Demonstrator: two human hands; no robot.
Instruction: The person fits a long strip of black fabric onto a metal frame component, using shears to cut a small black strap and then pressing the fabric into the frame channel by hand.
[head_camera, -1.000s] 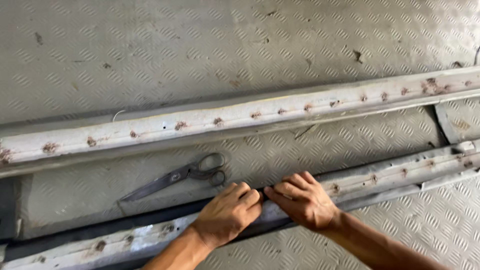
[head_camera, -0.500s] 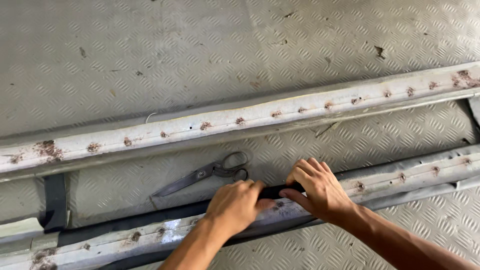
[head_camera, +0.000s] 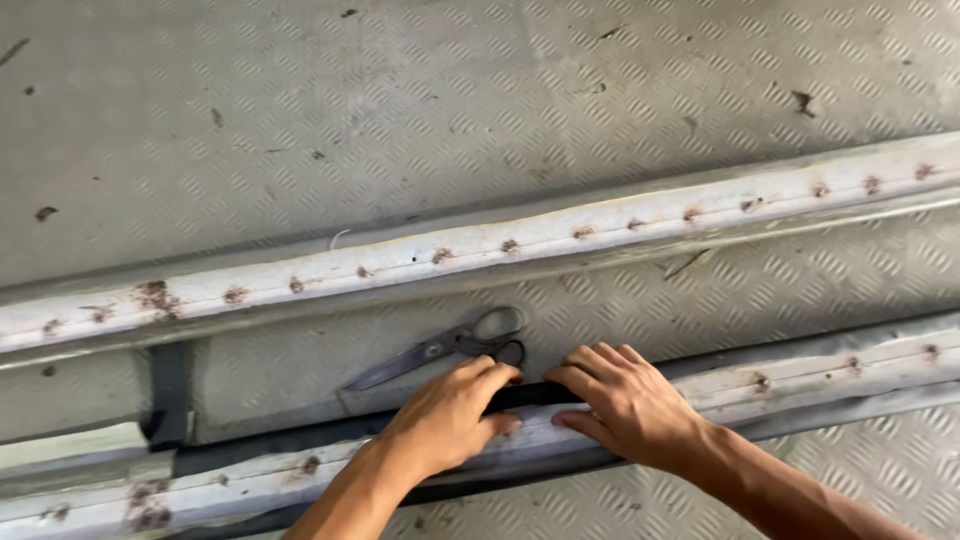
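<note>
My left hand (head_camera: 452, 415) and my right hand (head_camera: 625, 400) lie side by side on the near white rail (head_camera: 800, 375), a long rusty-spotted bar. Their fingers press on a black strip (head_camera: 530, 395) that runs along the rail's upper edge. A narrow piece of the strip shows between the two hands. Just beyond my fingertips, dark metal scissors (head_camera: 440, 348) lie shut on the tread-plate floor, handles to the right.
A second white rail (head_camera: 500, 245) with rust spots runs parallel farther off. A dark cross strap (head_camera: 167, 395) joins the rails at the left. Grey diamond-pattern metal floor (head_camera: 450, 110) lies all around, with small bits of debris.
The view has shifted, so rails and scissors sit further right and lower in frame. My hands stay together on the near rail, still pressing the black strip.
</note>
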